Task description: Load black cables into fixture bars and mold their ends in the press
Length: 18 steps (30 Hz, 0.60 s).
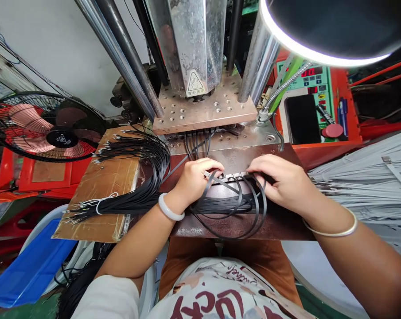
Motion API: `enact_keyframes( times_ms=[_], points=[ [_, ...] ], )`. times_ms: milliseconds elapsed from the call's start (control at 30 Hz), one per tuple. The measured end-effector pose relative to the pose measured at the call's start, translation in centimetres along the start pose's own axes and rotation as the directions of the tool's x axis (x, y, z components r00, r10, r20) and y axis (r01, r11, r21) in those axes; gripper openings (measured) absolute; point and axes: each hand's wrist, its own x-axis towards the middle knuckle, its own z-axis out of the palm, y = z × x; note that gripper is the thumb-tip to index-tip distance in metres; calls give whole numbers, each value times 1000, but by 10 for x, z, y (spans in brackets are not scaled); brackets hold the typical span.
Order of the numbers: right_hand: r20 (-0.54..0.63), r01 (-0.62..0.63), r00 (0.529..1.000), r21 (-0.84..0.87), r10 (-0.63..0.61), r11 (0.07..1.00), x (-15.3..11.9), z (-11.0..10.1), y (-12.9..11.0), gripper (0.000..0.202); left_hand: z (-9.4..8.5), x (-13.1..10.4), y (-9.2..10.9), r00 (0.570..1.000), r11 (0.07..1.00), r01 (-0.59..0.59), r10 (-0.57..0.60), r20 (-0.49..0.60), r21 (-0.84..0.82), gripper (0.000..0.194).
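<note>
A narrow metal strip (235, 176) lies between my hands at the front of the press, with several flat black cables (260, 212) looping down from it toward me. My left hand (197, 180) is closed at its left end, thumb and forefinger pinching a cable, and a small shiny metal piece shows by the fingers. At the strip's right end, my right hand (282, 179) has curled fingers gripping the edge; its fingertips are partly hidden. More black cables (220, 204) lie flat under the loops on the brown work surface (193, 228).
Above stands a press with a drilled plate (207, 108) and a hand-warning sticker (195, 83). Bundled black cables (153, 164) rest on a cardboard box (117, 177) at left, near a fan (62, 137). Right are a ring lamp (320, 60), phone (303, 118) and pale cables (369, 177).
</note>
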Motion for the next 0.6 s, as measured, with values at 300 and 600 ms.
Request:
enact_keyframes(
  times_ms=[300, 600],
  points=[
    [-206, -137, 970, -9, 133, 990, -2, 0, -1, 15, 8, -6, 5, 987, 974, -90, 59, 151, 207, 22],
    [-110, -249, 961, 57, 254, 967, -4, -5, 2, 11, 5, -9, 5, 984, 952, -132, 93, 151, 275, 19]
  ],
)
